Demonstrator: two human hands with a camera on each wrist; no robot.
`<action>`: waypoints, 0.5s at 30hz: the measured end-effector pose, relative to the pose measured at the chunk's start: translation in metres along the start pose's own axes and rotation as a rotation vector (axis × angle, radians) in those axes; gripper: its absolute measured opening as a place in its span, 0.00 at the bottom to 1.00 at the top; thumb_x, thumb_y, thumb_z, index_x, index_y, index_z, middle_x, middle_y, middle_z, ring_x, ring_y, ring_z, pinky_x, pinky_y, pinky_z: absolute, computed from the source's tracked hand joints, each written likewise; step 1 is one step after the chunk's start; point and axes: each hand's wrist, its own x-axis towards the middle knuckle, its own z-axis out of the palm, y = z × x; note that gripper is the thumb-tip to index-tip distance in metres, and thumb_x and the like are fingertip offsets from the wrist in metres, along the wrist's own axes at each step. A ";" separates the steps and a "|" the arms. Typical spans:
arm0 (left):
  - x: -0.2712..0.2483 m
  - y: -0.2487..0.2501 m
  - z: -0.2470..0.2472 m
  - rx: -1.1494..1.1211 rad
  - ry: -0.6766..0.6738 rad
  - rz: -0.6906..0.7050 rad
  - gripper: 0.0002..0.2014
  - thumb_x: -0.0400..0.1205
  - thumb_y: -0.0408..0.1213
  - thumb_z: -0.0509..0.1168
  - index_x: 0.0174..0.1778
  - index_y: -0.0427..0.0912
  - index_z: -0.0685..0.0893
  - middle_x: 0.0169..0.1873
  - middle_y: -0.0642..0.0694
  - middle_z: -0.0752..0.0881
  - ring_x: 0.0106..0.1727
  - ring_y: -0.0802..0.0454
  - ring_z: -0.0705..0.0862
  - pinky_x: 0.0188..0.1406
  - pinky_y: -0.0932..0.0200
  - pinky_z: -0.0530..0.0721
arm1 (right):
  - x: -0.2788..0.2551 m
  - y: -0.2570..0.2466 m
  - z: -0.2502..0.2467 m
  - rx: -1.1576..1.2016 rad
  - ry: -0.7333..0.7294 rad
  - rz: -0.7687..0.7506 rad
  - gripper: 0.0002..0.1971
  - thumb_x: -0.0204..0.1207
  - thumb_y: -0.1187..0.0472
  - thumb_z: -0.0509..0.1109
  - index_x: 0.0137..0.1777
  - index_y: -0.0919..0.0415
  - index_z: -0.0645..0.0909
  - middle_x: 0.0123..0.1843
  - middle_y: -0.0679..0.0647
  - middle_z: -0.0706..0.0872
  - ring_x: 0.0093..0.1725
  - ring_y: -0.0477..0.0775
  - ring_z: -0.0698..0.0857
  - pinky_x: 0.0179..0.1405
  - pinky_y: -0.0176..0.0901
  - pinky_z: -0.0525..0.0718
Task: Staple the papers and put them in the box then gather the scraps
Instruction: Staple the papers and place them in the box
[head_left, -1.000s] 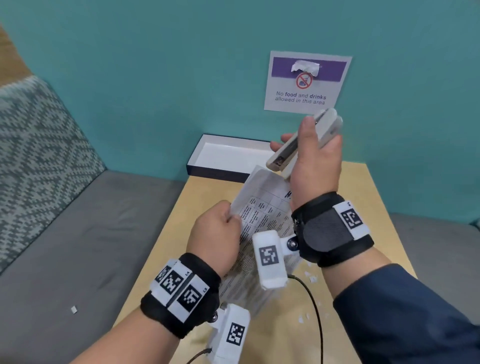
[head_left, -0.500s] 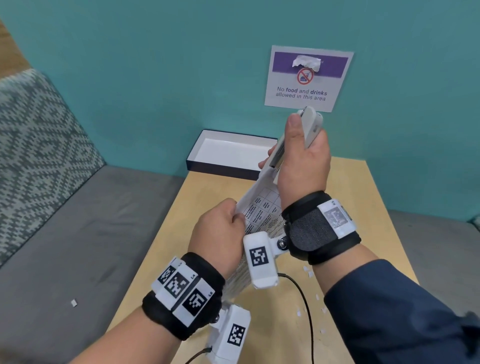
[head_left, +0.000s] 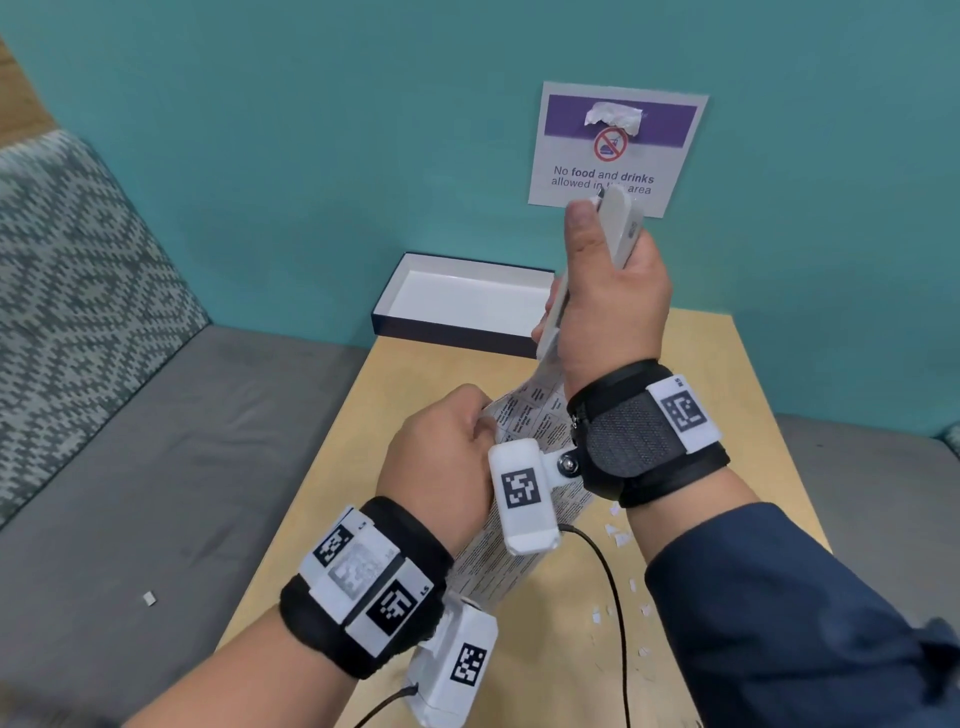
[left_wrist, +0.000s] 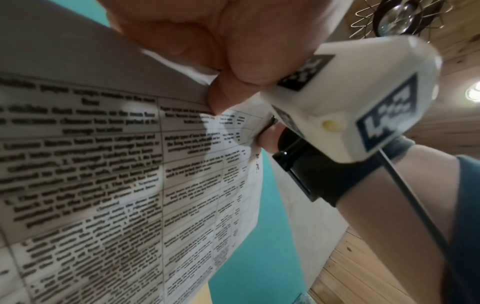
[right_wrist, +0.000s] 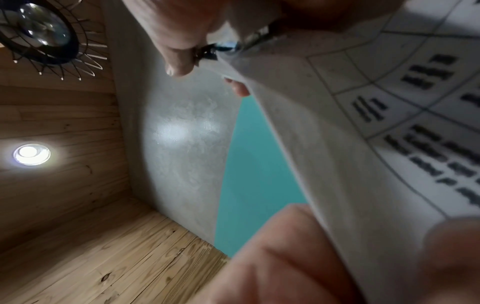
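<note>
Gripping stapler (head_left: 618, 228), right hand (head_left: 608, 312) meets left-held papers (left_wrist: 130, 185).

sleeve (head_left: 810, 613): navy | wristbands (head_left: 644, 431): black (white coded tags) | cable (head_left: 613, 597): black

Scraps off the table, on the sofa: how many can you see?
1. A white scrap lies on the grey sofa seat, left of the table. Others may be hidden behind the arms.
</note>
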 end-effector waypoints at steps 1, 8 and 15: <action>0.000 0.000 0.000 -0.006 -0.003 0.005 0.13 0.80 0.34 0.59 0.29 0.45 0.69 0.21 0.52 0.73 0.27 0.52 0.70 0.26 0.55 0.71 | 0.002 0.000 0.000 -0.002 -0.003 0.005 0.18 0.68 0.38 0.74 0.37 0.50 0.75 0.28 0.48 0.75 0.28 0.56 0.77 0.26 0.67 0.86; 0.011 -0.012 -0.002 -0.070 -0.037 -0.162 0.13 0.79 0.37 0.59 0.29 0.43 0.65 0.23 0.44 0.72 0.27 0.44 0.70 0.26 0.46 0.75 | 0.011 -0.006 -0.008 0.157 0.013 0.012 0.11 0.81 0.47 0.66 0.49 0.54 0.74 0.34 0.62 0.83 0.31 0.63 0.88 0.34 0.60 0.91; 0.017 -0.038 -0.026 -0.079 -0.009 -0.299 0.10 0.82 0.33 0.60 0.36 0.31 0.75 0.26 0.46 0.74 0.24 0.53 0.68 0.20 0.61 0.68 | 0.036 0.043 -0.063 0.033 0.289 0.129 0.12 0.73 0.58 0.68 0.52 0.52 0.68 0.54 0.70 0.87 0.41 0.70 0.91 0.36 0.65 0.91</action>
